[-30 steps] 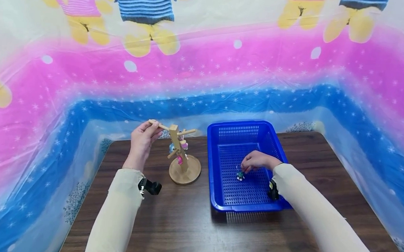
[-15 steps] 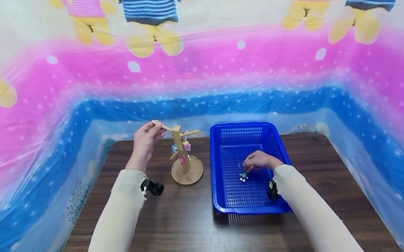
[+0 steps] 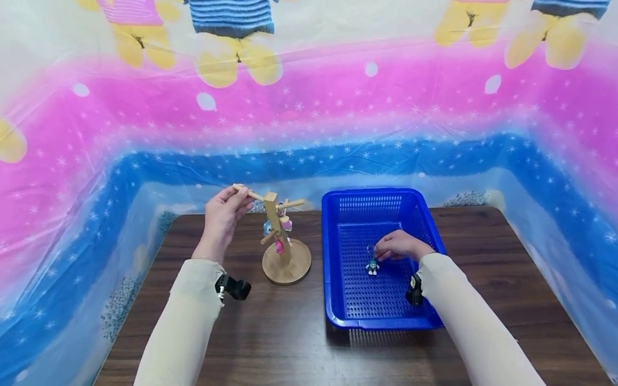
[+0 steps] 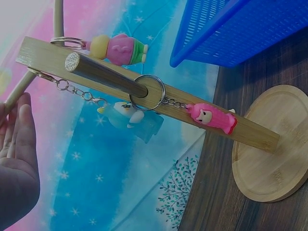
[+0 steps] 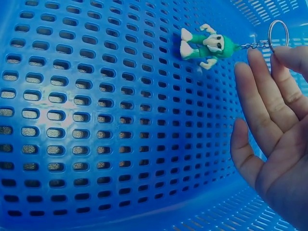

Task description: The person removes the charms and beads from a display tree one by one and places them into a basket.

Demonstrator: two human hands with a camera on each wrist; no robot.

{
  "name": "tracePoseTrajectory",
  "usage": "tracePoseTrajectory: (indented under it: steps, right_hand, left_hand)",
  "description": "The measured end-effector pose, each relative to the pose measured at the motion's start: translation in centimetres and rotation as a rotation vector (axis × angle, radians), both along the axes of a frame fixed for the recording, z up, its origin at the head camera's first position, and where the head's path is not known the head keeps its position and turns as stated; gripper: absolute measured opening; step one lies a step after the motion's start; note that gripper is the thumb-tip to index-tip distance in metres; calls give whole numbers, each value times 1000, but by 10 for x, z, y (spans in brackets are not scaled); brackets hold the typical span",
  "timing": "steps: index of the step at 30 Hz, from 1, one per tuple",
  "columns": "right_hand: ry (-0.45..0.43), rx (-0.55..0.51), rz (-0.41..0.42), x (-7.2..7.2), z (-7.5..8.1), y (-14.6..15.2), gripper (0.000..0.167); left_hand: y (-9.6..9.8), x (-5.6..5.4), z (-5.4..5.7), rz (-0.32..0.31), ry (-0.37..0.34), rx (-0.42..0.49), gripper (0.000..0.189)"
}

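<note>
**Last charm lifts from the basket as three already hang on the wooden stand**

A person's right hand point(image 3: 400, 245) pinches the metal ring point(image 5: 278, 34) of a green figure keychain point(image 5: 207, 45) between fingertip and thumb, the other fingers held out fairly straight. The figure dangles low inside the blue basket point(image 3: 336, 299), at or just above its perforated floor; which, the pictures do not settle. No other item shows in the basket. To its left on the dark table point(image 3: 293, 351) stands a wooden stand point(image 3: 284, 254) with angled pegs. The left hand point(image 3: 223, 213) curls its fingers round the tip of the upper left peg point(image 3: 244, 191). Three keychains hang from the stand: a pink-and-yellow figure point(image 4: 118, 49) near the top, a pale blue one point(image 4: 132, 120) on a chain below it, and a pink one point(image 4: 211, 117), whose ring circles a dark peg. By the look of things, the hanging is nearly done, with only the green figure left.
</note>
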State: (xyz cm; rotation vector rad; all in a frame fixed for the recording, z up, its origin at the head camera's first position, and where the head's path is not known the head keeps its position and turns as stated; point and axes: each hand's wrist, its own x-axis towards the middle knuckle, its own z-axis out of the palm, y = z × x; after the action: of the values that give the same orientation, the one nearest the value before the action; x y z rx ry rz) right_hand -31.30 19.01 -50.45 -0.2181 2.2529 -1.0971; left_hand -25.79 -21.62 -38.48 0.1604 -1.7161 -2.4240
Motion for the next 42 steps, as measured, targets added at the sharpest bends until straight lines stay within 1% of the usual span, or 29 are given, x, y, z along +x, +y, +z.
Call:
tracePoseTrajectory:
  steps: [7,12,17,20,23,27,31,36,42]
  right_hand:
    - [8,15,-27,1,-4,0,38]
    - [4,16,-68,1,-6,-4,37]
    - [7,0,-113,4,-7,-10,36]
    - [2,-18,-162,5,-9,-13,34]
    - [-3,-25,-211,3,-16,-16,33]
    - [-16,0,-291,0,-25,-18,29]
    - [-34,36,-367,-2,-30,-20,21]
    - [-38,50,-416,-2,-32,-22,18]
    - [-44,-11,-452,-1,-31,-25,15]
  left_hand:
    - [0,-2,-2,-6,3,4,33]
    - [-1,-2,-2,-3,-1,-1,29]
    - [-1,0,-2,2,-14,-10,26]
    - [-2,0,-1,6,-15,-10,25]
    - [-1,-1,-1,8,-9,-10,26]
    - [-1,-2,-2,6,1,-8,28]
    - [-2,-2,-2,6,1,-9,30]
    - [-1,-2,-2,9,-1,-7,31]
    - [-1,-2,-1,7,7,5,31]
